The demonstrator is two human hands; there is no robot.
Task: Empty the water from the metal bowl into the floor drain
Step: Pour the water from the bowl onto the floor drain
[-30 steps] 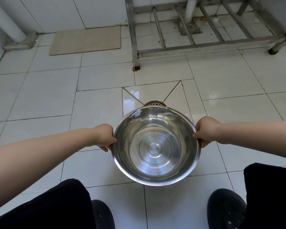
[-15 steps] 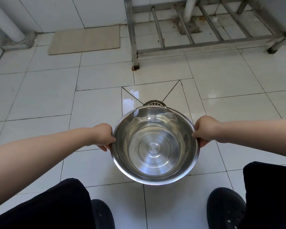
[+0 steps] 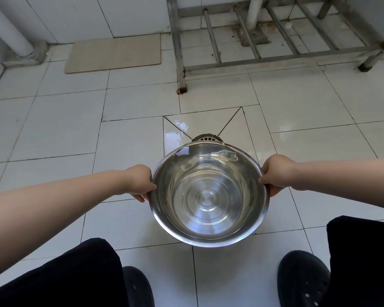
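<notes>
Both hands are gripping the metal bowl [image 3: 208,196] by its rim in the head view: the left hand [image 3: 140,182] is curling its fingers round the left edge, and the right hand [image 3: 275,173] is doing the same on the right edge. Between the hands, the bowl is hanging above the tiled floor [image 3: 64,134], tilting away from the person, with clear water [image 3: 220,157] pooling against its far wall and reaching the far rim. Just beyond the hands, the floor drain [image 3: 206,138] is peeking out past the bowl's far rim, with wet patches shining on the tiles beside it. Nearer than the hands, two black shoes [image 3: 304,282] and dark trouser legs are showing. Well beyond the hands, a metal rack [image 3: 264,58], a beige mat [image 3: 115,53] and a white pipe [image 3: 7,29] are standing along the wall.
</notes>
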